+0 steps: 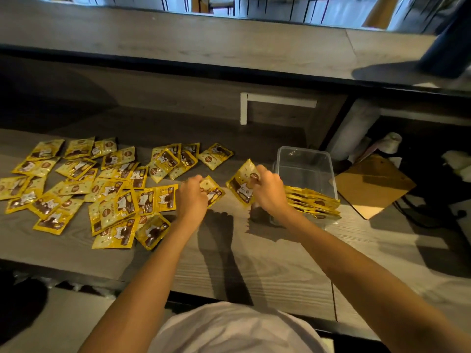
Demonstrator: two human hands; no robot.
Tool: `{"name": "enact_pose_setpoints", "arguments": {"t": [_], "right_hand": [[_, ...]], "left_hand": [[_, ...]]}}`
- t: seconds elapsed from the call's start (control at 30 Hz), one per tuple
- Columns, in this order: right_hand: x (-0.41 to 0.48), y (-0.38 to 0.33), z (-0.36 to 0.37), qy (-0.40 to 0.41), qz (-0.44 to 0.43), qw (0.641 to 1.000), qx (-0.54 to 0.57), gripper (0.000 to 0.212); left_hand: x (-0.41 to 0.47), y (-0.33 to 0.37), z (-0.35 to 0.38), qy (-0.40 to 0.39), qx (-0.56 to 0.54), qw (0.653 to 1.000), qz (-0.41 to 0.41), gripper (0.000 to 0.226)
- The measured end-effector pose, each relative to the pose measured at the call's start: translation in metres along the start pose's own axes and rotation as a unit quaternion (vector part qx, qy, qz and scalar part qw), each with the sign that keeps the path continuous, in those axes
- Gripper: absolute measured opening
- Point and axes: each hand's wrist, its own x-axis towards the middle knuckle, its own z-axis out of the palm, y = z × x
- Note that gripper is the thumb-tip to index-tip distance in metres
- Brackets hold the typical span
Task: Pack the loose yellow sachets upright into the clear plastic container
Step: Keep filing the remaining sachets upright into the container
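Our right hand [267, 189] grips one sachet [243, 184] beside the clear container [305, 159]; our left hand [191, 197] grips another sachet [212, 191]. We should stand each on edge against the packed row [313, 202].

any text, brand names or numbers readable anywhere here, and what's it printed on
None can be read.
Loose sachets: round brown badge and dark print beside a cat drawing, too blurred to read.
Sachet in the right hand, sachet: same badge, unreadable.
Sachet in the left hand, sachet: blurred.
Clear plastic container: no label visible.
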Motion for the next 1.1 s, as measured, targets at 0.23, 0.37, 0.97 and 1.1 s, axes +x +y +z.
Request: {"name": "enact_pose_setpoints", "arguments": {"t": [0.23,0.37,0.97,1.1], "right_hand": [[0.02,0.004,-0.066,0.11,0.009,0.993,0.047,0.02],[0.021,0.028,-0.094,0.162,0.046,0.985,0.045,0.028],[0.008,0.119,-0.104,-0.026,0.057,0.996,-0.066,0.038],[0.009,0.131,-0.101,-0.099,0.034,0.987,-0.125,0.038]], "left_hand": [[0.025,0.069,-0.01,0.041,-0.051,0.991,0.118,0.034],[0.029,0.107,0.003,0.008,-0.075,0.976,0.202,0.04],[0.013,0.15,0.086,-0.337,0.051,0.896,0.286,0.025],[0.014,0.149,0.084,-0.366,0.051,0.892,0.259,0.029]]}}
